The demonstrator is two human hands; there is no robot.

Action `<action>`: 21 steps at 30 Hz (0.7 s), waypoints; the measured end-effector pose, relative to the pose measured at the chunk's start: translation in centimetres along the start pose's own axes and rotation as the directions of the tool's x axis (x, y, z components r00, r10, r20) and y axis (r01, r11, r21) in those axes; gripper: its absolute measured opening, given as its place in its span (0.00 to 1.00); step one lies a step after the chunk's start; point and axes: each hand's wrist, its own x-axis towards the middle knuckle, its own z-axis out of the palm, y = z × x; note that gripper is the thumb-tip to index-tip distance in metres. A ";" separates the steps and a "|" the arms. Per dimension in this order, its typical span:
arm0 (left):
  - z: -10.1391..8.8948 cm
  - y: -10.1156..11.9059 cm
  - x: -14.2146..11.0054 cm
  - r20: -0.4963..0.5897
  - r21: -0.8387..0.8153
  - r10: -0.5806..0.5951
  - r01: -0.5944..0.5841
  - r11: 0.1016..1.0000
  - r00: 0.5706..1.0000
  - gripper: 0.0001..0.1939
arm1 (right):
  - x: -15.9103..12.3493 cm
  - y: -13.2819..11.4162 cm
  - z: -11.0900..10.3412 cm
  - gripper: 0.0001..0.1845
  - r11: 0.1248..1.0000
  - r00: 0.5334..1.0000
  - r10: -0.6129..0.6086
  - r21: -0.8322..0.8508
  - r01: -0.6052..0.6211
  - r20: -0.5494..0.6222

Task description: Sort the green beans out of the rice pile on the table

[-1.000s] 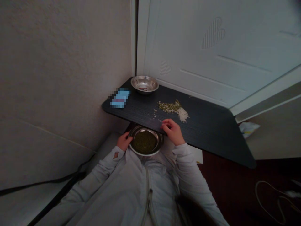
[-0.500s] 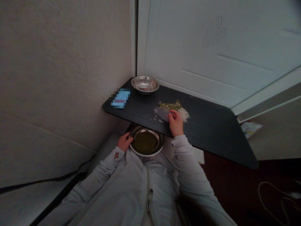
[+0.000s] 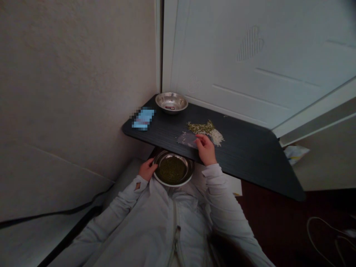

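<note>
My left hand [image 3: 146, 170] grips the rim of a steel bowl of green beans [image 3: 172, 169], held just under the near edge of the black table [image 3: 250, 155]. My right hand [image 3: 205, 148] rests on the table with its fingers closed on a small flat pale card [image 3: 187, 139] that lies on the surface. Just beyond the card sits a mixed pile of green beans and white rice [image 3: 207, 130].
An empty steel bowl [image 3: 171, 102] stands at the table's far corner by the white door [image 3: 250, 55]. A blue blurred packet [image 3: 142, 118] lies at the left edge near the wall. Cables run along the floor at left and at right.
My right hand went from the table's near edge out to the pile with the card, then drew the card back leftward. The left hand and bowl stayed put.
</note>
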 end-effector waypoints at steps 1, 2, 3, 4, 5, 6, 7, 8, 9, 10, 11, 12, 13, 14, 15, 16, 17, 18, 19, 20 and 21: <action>0.0 0.0 0.0 -0.004 0.002 -0.006 0.006 1.000 1.000 0.20 | 0.0 0.0 0.0 0.14 1.000 1.000 0.006 0.004 -0.006 -0.002; 0.0 -0.1 0.0 -0.007 -0.001 -0.009 0.009 1.000 1.000 0.20 | 0.0 0.0 0.0 0.14 1.000 1.000 0.011 0.005 -0.011 -0.008; 0.0 -0.1 0.0 -0.006 -0.007 -0.008 0.008 1.000 1.000 0.20 | -0.1 0.1 0.0 0.14 1.000 1.000 0.014 0.006 -0.014 -0.012; 0.0 -0.2 0.0 -0.004 -0.012 -0.007 0.007 1.000 1.000 0.20 | -0.1 0.1 0.0 0.14 1.000 1.000 0.013 0.008 -0.013 -0.014; 0.1 -0.2 0.0 -0.003 -0.017 -0.006 0.006 1.000 1.000 0.20 | -0.1 0.2 0.0 0.15 1.000 1.000 0.008 0.012 -0.008 -0.010; 0.1 -0.3 0.1 -0.005 -0.021 -0.005 0.004 1.000 1.000 0.20 | -0.1 0.1 0.0 0.15 1.000 1.000 0.002 0.019 -0.002 0.001; 0.1 -0.3 0.1 -0.008 -0.025 -0.004 0.004 1.000 1.000 0.20 | -0.1 0.1 0.0 0.15 1.000 1.000 -0.006 0.028 0.005 0.018; 0.2 -0.4 0.1 -0.011 -0.028 -0.005 0.005 1.000 1.000 0.20 | -0.2 0.0 0.0 0.15 0.999 0.999 -0.014 0.040 0.012 0.043; 0.2 -0.4 0.1 -0.013 -0.034 -0.004 0.004 0.999 1.000 0.20 | -0.2 0.0 0.0 0.15 0.998 0.997 -0.022 0.053 0.018 0.074; 0.2 -0.5 0.2 -0.013 -0.039 -0.001 0.000 0.999 1.000 0.20 | -0.3 -0.1 0.0 0.15 0.998 0.994 -0.030 0.062 0.023 0.107; 0.2 -0.5 0.2 -0.014 -0.046 0.006 -0.007 0.999 1.000 0.20 | -0.3 -0.2 0.0 0.15 0.997 0.989 -0.036 0.070 0.026 0.140; 0.2 -0.6 0.2 -0.015 -0.050 0.013 -0.013 0.999 1.000 0.20 | -0.4 -0.3 0.0 0.15 0.997 0.985 -0.039 0.074 0.027 0.170; 0.2 -0.6 0.2 -0.017 -0.050 0.018 -0.019 0.999 1.000 0.20 | -0.4 -0.4 0.0 0.15 0.997 0.979 -0.039 0.077 0.024 0.199; 0.2 -0.6 0.2 -0.018 -0.047 0.020 -0.021 0.999 1.000 0.20 | -0.5 -0.4 0.0 0.14 0.997 0.974 -0.034 0.079 0.017 0.226; 0.2 -0.6 0.2 -0.018 -0.041 0.020 -0.020 0.999 1.000 0.19 | -0.5 -0.5 0.0 0.14 0.997 0.968 -0.028 0.080 0.008 0.251; 0.2 -0.6 0.2 -0.017 -0.032 0.017 -0.018 0.999 1.000 0.19 | -0.6 -0.6 0.0 0.13 0.997 0.961 -0.021 0.080 -0.001 0.276; 0.2 -0.6 0.2 -0.015 -0.025 0.014 -0.014 1.000 1.000 0.19 | -0.6 -0.6 -0.1 0.13 0.997 0.954 -0.014 0.080 -0.010 0.299; 0.2 -0.6 0.2 -0.012 -0.019 0.010 -0.011 1.000 1.000 0.19 | -0.7 -0.7 -0.1 0.12 0.997 0.949 -0.008 0.079 -0.017 0.315; 0.2 -0.7 0.2 -0.013 -0.017 0.007 -0.008 1.000 1.000 0.19 | -0.7 -0.8 -0.1 0.12 0.997 0.945 -0.004 0.078 -0.023 0.327; 0.3 -0.7 0.2 -0.013 -0.019 0.006 -0.007 1.000 1.000 0.19 | -0.7 -0.9 -0.2 0.11 0.996 0.943 0.000 0.079 -0.028 0.334; 0.3 -0.6 0.2 -0.012 -0.024 0.007 -0.007 1.000 1.000 0.19 | -0.8 -0.9 -0.2 0.11 0.996 0.942 0.004 0.085 -0.034 0.336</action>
